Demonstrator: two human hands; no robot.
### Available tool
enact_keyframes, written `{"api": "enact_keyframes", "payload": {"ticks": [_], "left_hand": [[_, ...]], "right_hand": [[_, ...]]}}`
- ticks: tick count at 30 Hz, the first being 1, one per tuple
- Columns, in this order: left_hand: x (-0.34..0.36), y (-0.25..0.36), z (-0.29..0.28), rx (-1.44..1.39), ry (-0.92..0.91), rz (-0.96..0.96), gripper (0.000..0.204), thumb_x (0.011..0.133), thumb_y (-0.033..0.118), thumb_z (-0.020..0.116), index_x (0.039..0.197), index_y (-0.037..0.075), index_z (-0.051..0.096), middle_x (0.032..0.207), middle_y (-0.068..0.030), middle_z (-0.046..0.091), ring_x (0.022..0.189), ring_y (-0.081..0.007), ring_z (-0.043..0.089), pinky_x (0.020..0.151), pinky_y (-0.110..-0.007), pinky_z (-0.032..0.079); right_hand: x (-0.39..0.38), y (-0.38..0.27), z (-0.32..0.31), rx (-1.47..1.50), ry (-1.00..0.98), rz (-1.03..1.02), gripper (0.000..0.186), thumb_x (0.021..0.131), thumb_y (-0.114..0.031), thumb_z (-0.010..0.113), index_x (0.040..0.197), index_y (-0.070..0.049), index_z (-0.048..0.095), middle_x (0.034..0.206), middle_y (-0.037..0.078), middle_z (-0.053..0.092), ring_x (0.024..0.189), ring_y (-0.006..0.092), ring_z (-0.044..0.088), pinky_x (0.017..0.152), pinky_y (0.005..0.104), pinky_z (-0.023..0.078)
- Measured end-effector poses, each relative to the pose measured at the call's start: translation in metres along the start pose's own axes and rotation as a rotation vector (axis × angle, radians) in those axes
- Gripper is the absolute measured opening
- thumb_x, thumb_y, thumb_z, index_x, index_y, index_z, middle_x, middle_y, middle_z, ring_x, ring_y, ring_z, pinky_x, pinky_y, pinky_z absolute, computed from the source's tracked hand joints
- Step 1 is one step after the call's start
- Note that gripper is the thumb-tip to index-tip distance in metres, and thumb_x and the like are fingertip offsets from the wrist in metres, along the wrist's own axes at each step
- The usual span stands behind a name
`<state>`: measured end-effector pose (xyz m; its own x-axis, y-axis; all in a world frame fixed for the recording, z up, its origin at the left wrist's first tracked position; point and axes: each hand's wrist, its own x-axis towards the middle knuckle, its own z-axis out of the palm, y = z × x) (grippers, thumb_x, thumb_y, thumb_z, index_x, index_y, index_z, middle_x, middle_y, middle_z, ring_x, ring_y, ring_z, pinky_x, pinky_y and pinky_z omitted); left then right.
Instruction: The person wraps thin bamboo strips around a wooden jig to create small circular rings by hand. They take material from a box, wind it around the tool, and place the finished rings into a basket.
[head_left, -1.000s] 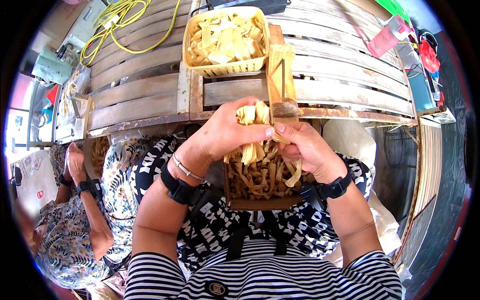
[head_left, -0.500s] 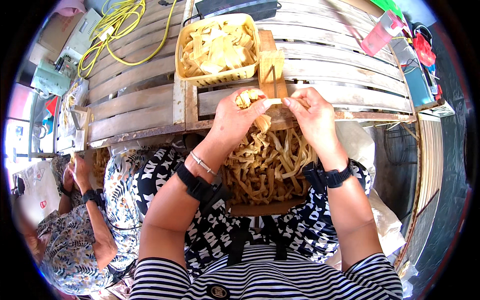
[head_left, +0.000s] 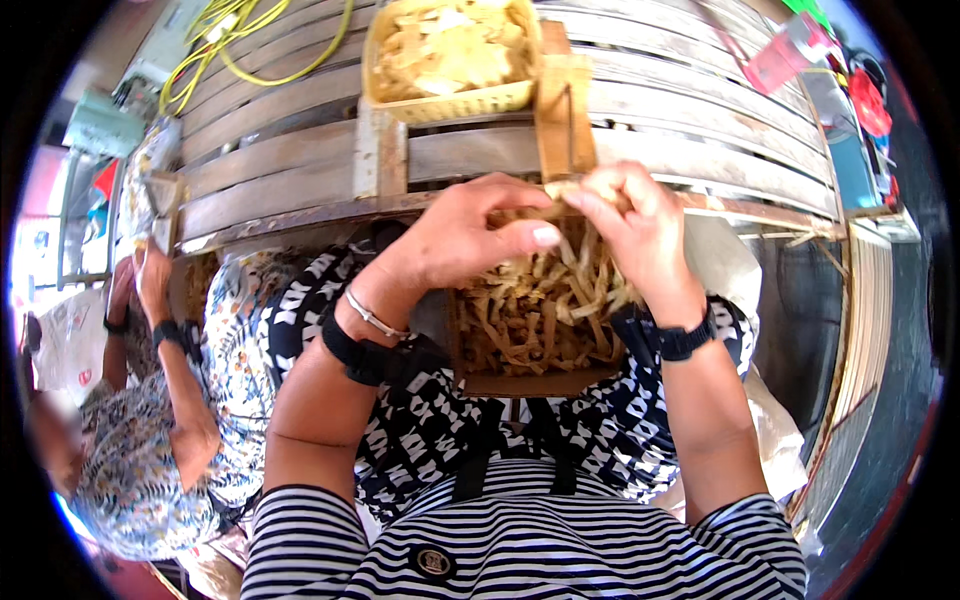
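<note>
Over a brown box [head_left: 540, 385] on my lap, filled with dried yellowish-brown strips [head_left: 540, 325], both my hands are raised. My right hand [head_left: 640, 225] pinches a pale yellow strip [head_left: 560, 190] between thumb and fingers; part of it is covered by the fingers. Close to its left end is my left hand [head_left: 465, 235], thumb and fingers apart; I see no bundle in it. Just beyond the hands, a wooden block [head_left: 563, 125] with a dark thin slot or blade lies across the table edge. A yellow plastic basket [head_left: 460, 105] heaped with pale flat pieces stands left of the block.
The slatted wooden table [head_left: 700, 150] has a rusty front edge. A yellow cable [head_left: 270, 75] lies at the far left, a pink bottle [head_left: 785, 55] at the far right. Another person's arm [head_left: 185, 375] is at my left. A pale sack [head_left: 725, 265] stands by my right knee.
My left hand has opened; the bundle of strips it held no longer shows. My right hand still pinches a strip. The view has tilted, so the table sits higher in the picture.
</note>
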<state>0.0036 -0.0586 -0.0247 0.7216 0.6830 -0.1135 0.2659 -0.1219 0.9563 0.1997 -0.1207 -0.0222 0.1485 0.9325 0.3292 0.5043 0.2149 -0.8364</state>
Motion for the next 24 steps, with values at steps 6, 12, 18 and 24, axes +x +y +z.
{"api": "enact_keyframes", "payload": {"ticks": [6,12,18,24], "left_hand": [[0.01,-0.001,0.011,-0.063,0.189,-0.176,0.025,0.08,0.023,0.058,0.075,0.0,0.064,0.056,-0.0126,0.059,0.053,-0.0151,0.057,0.054,-0.032,0.048],[0.005,-0.006,0.045,-0.632,0.077,-0.345,0.02,0.085,0.013,0.055,0.091,-0.003,0.065,0.073,-0.0069,0.062,0.057,-0.011,0.052,0.047,-0.026,0.041],[-0.015,0.018,0.044,-0.706,-0.717,-0.168,0.021,0.084,0.024,0.065,0.086,0.004,0.069,0.05,0.0027,0.046,0.043,-0.0058,0.04,0.038,-0.024,0.027],[-0.009,0.029,0.022,0.099,-0.084,0.563,0.022,0.078,0.03,0.068,0.082,0.01,0.063,0.063,-0.0089,0.06,0.058,-0.023,0.061,0.051,-0.034,0.045]], "right_hand": [[-0.01,-0.004,0.0,-0.121,-0.084,-0.227,0.015,0.074,-0.005,0.074,0.074,-0.003,0.059,0.065,0.006,0.057,0.057,0.0151,0.055,0.053,0.0272,0.044],[-0.016,-0.016,0.016,-0.069,-0.379,-0.403,0.015,0.071,-0.001,0.072,0.072,-0.003,0.057,0.063,0.007,0.053,0.057,0.019,0.055,0.052,0.0293,0.042],[-0.024,-0.003,-0.012,0.206,-0.193,0.049,0.014,0.083,-0.007,0.064,0.073,-0.002,0.055,0.068,-0.001,0.051,0.059,0.0079,0.046,0.054,0.0223,0.037],[-0.017,0.015,-0.013,0.442,-0.236,0.38,0.019,0.092,-0.018,0.054,0.08,-0.003,0.057,0.074,0.0,0.055,0.065,0.0072,0.049,0.059,0.0217,0.039]]}}
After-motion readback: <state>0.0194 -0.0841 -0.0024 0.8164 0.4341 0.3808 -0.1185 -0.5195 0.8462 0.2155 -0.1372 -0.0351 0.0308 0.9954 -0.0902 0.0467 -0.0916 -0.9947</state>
